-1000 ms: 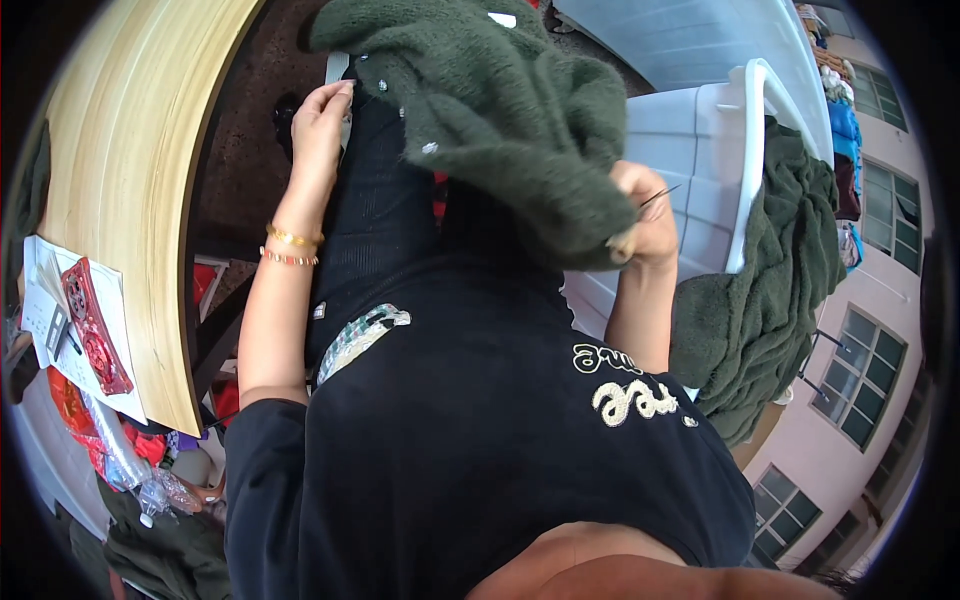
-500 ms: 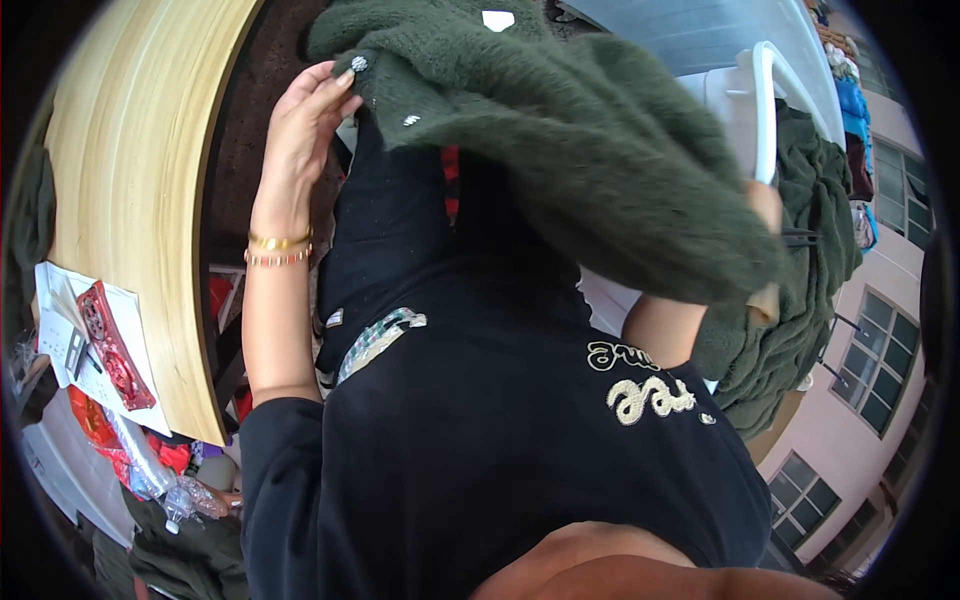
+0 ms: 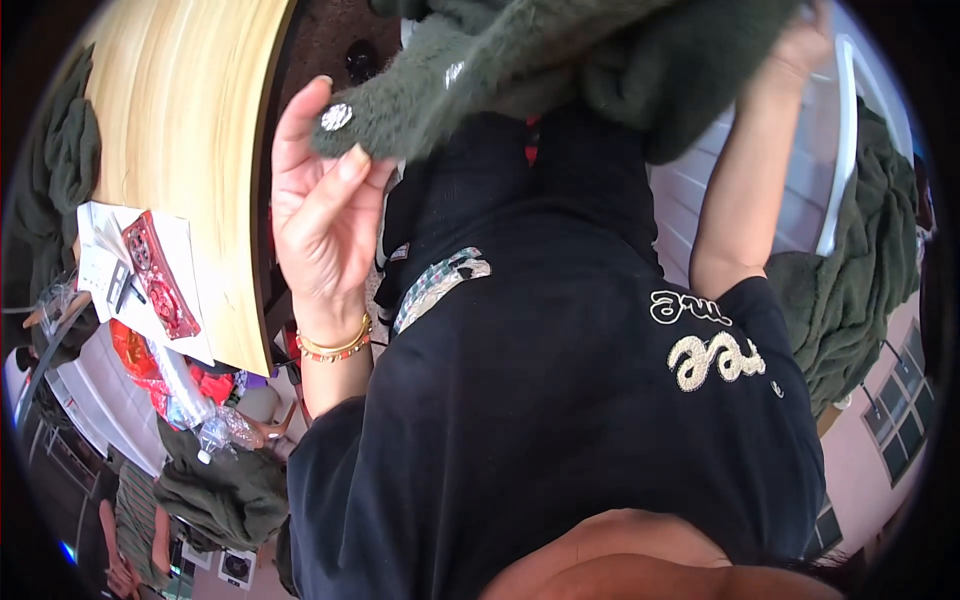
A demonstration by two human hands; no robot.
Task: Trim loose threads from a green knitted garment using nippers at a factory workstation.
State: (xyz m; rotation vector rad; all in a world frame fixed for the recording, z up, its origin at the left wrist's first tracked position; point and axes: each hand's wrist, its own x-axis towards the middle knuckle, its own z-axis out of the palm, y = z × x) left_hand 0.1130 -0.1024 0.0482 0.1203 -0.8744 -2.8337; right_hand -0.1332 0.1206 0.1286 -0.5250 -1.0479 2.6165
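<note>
A fuzzy dark green garment [image 3: 560, 60] with shiny jewelled buttons is stretched across the top of the view, above my lap. At its left edge, my left hand [image 3: 325, 225] pinches a corner between thumb and fingers, right beside a round silvery button [image 3: 336, 117]. A second shiny button [image 3: 454, 73] sits farther along the same edge, slightly blurred. My right hand [image 3: 803, 48] is raised at the upper right against the other end of the garment. Its fingers are closed and partly cut off by the rim, so whether it also holds a tool is hidden.
A wooden table [image 3: 190, 110] stands to the left, with papers and a red patterned case [image 3: 160, 275] on it. Plastic bags and a bottle [image 3: 210, 440] lie below it. A white bin rim [image 3: 845, 150] and piled green garments [image 3: 850, 270] are at right. Another person [image 3: 135, 520] is at lower left.
My right hand has risen from behind the garment to the upper right, lifting the cloth. Dark prongs seen near it earlier are out of sight. My left hand has come closer with its corner.
</note>
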